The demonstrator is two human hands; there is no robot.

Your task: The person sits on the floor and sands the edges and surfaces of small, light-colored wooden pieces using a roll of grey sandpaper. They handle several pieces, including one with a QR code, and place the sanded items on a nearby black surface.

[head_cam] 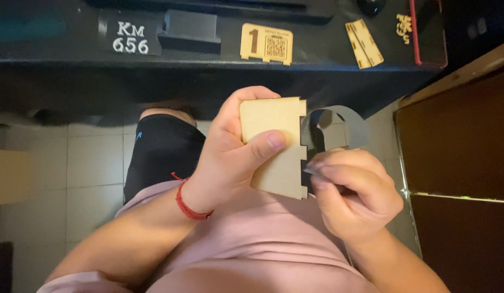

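Fingers of left hand (230,157) clamp wooden panel (276,146); right hand (355,190) pinches grey film (344,127) peeling beside it.

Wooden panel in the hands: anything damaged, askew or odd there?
Nothing stands out. The left hand holds the notched wooden panel flat and intact; the right hand pinches a curling clear film at the panel's notched edge. Whether the film is torn is unclear.
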